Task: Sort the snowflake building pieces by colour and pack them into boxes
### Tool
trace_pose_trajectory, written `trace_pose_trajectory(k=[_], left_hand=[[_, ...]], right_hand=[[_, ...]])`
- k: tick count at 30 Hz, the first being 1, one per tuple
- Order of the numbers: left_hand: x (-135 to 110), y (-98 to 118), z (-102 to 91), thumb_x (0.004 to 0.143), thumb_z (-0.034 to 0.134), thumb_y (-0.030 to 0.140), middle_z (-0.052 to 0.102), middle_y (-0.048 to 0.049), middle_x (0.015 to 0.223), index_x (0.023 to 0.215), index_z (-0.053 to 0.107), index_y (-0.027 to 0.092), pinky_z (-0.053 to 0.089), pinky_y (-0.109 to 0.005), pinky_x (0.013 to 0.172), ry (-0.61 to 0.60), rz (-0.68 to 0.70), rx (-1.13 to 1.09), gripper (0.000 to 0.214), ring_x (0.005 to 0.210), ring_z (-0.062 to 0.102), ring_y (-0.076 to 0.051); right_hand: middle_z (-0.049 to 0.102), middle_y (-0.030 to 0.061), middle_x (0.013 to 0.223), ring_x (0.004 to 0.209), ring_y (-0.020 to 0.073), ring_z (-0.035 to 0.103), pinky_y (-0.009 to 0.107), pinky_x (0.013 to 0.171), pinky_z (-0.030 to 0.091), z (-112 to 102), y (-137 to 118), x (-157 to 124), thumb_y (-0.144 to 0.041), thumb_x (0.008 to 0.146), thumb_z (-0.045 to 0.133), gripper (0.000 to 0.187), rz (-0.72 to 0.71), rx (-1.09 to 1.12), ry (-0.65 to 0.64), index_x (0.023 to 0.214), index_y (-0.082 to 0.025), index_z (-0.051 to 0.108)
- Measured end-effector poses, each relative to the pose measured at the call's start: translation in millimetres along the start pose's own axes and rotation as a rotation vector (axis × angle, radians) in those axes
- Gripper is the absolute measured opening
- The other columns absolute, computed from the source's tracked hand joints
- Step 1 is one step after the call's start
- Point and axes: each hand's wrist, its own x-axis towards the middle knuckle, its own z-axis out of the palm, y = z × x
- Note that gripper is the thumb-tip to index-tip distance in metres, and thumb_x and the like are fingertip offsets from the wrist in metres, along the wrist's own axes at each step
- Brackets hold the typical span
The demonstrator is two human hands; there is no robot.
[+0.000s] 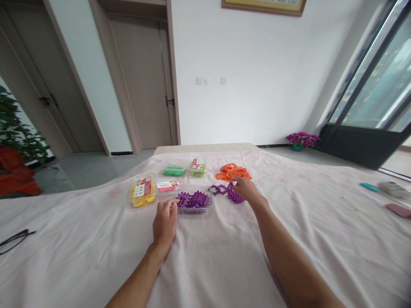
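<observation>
A clear plastic box (194,210) of purple interlocking plastic pieces (197,199) sits in front of me on the cloth. My left hand (165,220) is closed at the box's left rim, fingers curled against it. To the box's right lies a linked purple cluster (236,196), with a strand of it reaching left to the box. My right hand (247,189) pinches the top of that cluster; its fingertips are partly hidden. Just behind is a pile of orange interlocking pieces (233,172).
Lidded boxes of yellow pieces (143,192) and light green pieces (197,167) stand near an open box of green pieces (173,170). A labelled lid (167,186) lies between them. Glasses (16,240) are at far left; a blue item (369,187) is at right.
</observation>
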Motion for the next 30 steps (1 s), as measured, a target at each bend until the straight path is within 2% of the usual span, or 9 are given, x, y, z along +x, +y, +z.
trace_pose_trajectory(k=[2, 4, 8, 12, 17, 20, 30], left_hand=[[0, -1, 0.8, 0.093, 0.040, 0.036, 0.060, -0.0034, 0.096, 0.100, 0.069, 0.026, 0.051, -0.033, 0.087, 0.002, -0.003, 0.008, 0.032, 0.091, 0.062, -0.019], [1, -2, 2.0, 0.094, 0.040, 0.035, 0.060, -0.0036, 0.097, 0.101, 0.069, 0.026, 0.051, -0.034, 0.088, 0.012, 0.011, 0.024, 0.032, 0.092, 0.062, -0.019], [1, -3, 3.2, 0.092, 0.044, 0.031, 0.058, -0.0082, 0.110, 0.103, 0.070, 0.025, 0.046, -0.041, 0.098, 0.104, 0.132, 0.133, 0.029, 0.107, 0.057, -0.023], [-3, 6, 0.4, 0.090, 0.052, 0.030, 0.051, -0.0113, 0.125, 0.104, 0.072, 0.025, 0.039, -0.048, 0.104, 0.164, 0.299, 0.207, 0.024, 0.121, 0.048, -0.028], [-9, 22, -2.6, 0.090, 0.053, 0.032, 0.049, -0.0091, 0.130, 0.098, 0.073, 0.028, 0.032, -0.052, 0.110, 0.044, 0.514, 0.199, 0.022, 0.129, 0.041, -0.029], [-11, 27, -0.8, 0.090, 0.054, 0.034, 0.050, -0.0087, 0.131, 0.096, 0.073, 0.028, 0.026, -0.056, 0.112, 0.005, 0.534, 0.228, 0.021, 0.132, 0.036, -0.031], [-11, 27, 4.8, 0.092, 0.052, 0.032, 0.054, -0.0067, 0.132, 0.101, 0.072, 0.030, 0.018, -0.061, 0.112, -0.020, 0.516, 0.261, 0.023, 0.136, 0.034, -0.031]], right_hand=[[0.072, 0.0076, 0.103, 0.095, 0.0210, 0.065, 0.025, 0.072, 0.040, -9, -1, -3, -0.017, 0.083, 0.051, 0.032, 0.030, -0.017, 0.029, 0.107, -0.022, 0.073], [0.072, 0.0082, 0.107, 0.097, 0.0225, 0.064, 0.026, 0.074, 0.041, -16, -3, -6, -0.021, 0.085, 0.049, 0.032, 0.051, 0.012, 0.105, 0.108, -0.022, 0.072], [0.072, 0.0076, 0.106, 0.095, 0.0229, 0.064, 0.028, 0.075, 0.043, -24, -12, -8, -0.025, 0.086, 0.050, 0.036, -0.040, 0.164, 0.205, 0.117, -0.022, 0.068], [0.073, 0.0052, 0.091, 0.082, 0.0188, 0.065, 0.027, 0.073, 0.044, -21, -33, -11, -0.026, 0.085, 0.052, 0.030, -0.246, 0.411, 0.162, 0.107, -0.019, 0.071], [0.073, 0.0037, 0.089, 0.079, 0.0157, 0.065, 0.025, 0.072, 0.045, -10, -63, -18, -0.023, 0.086, 0.050, 0.025, -0.470, 0.535, 0.033, 0.097, -0.018, 0.072], [0.072, 0.0029, 0.085, 0.075, 0.0144, 0.064, 0.024, 0.069, 0.044, -7, -75, -23, -0.022, 0.086, 0.052, 0.022, -0.512, 0.509, -0.016, 0.093, -0.019, 0.073], [0.073, 0.0020, 0.088, 0.081, 0.0154, 0.062, 0.025, 0.074, 0.043, -11, -84, -35, -0.021, 0.084, 0.058, 0.020, -0.561, 0.353, 0.019, 0.092, -0.024, 0.077]])
